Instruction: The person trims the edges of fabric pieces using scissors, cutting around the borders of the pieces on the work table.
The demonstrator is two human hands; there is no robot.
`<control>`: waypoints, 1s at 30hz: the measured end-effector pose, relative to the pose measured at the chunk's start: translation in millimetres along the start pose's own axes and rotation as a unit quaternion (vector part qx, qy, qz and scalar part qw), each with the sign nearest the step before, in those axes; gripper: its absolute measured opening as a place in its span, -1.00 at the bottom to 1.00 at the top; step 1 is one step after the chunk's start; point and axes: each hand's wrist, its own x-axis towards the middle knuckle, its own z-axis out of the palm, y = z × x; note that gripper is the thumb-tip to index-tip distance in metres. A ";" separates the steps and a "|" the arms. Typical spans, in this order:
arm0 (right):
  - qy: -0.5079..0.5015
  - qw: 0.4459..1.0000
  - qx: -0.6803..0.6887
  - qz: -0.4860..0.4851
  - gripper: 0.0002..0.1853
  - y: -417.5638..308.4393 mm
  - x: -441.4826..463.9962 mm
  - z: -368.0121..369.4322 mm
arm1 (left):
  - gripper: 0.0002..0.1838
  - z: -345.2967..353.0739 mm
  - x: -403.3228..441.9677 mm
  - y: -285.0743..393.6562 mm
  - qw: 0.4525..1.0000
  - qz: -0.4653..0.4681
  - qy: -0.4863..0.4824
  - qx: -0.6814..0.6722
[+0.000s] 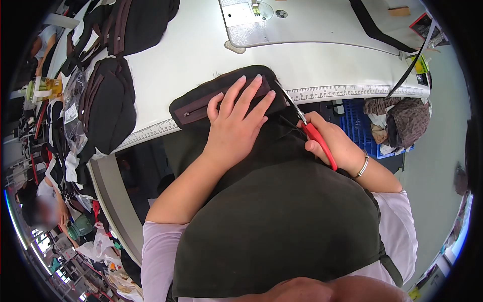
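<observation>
A black fabric piece with a brown zipper panel (193, 111) lies at the front edge of the white table. My left hand (234, 118) rests flat on it, fingers spread, pressing it down. In my right hand (332, 141) are red-handled scissors (318, 140), gripped by the handles. Their metal blades point up and to the left, at the right end of the black piece. Whether the blades touch the fabric is hard to tell. Dark threads hang below that end, near the scissors.
A sewing machine bed (312, 25) stands at the back. Dark zippered pieces (113, 100) are piled on the left. A ruler strip (327, 92) runs along the table edge. At the right, a blue crate (354, 123) holds cloth. Other people sit at far left.
</observation>
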 end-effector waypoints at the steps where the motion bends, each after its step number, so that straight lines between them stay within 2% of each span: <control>1: 0.000 1.000 0.000 0.001 -0.08 -1.0 -0.6 -0.8 | -0.47 0.2 -0.1 -0.3 1.000 0.001 0.001 0.000; 4: -0.028 0.999 0.022 0.032 -0.06 -7.0 -3.2 -6.5 | -0.47 0.5 0.0 -0.4 1.000 0.002 0.004 0.000; 6: -0.061 0.998 0.018 0.005 -0.24 -8.5 -5.4 -10.3 | -0.47 0.2 0.0 -0.2 1.000 0.002 0.005 0.001; 7: -0.061 0.998 0.018 0.005 -0.24 -8.1 -6.7 -11.3 | -0.47 0.0 0.0 -0.1 1.000 0.001 0.004 -0.001; 10: -0.083 0.996 0.033 -0.009 -0.20 -5.7 -8.1 -10.9 | -0.48 -0.4 0.2 -0.5 1.000 -0.001 0.003 -0.006; 12: -0.062 0.997 0.049 0.002 -0.09 -0.8 -7.9 -6.7 | -0.47 -0.5 -0.1 -0.2 1.000 -0.001 0.003 -0.010; 30: -0.022 0.998 0.057 0.009 -0.06 -7.3 2.7 -0.5 | -0.41 3.1 -3.9 2.1 1.000 0.018 0.007 -0.025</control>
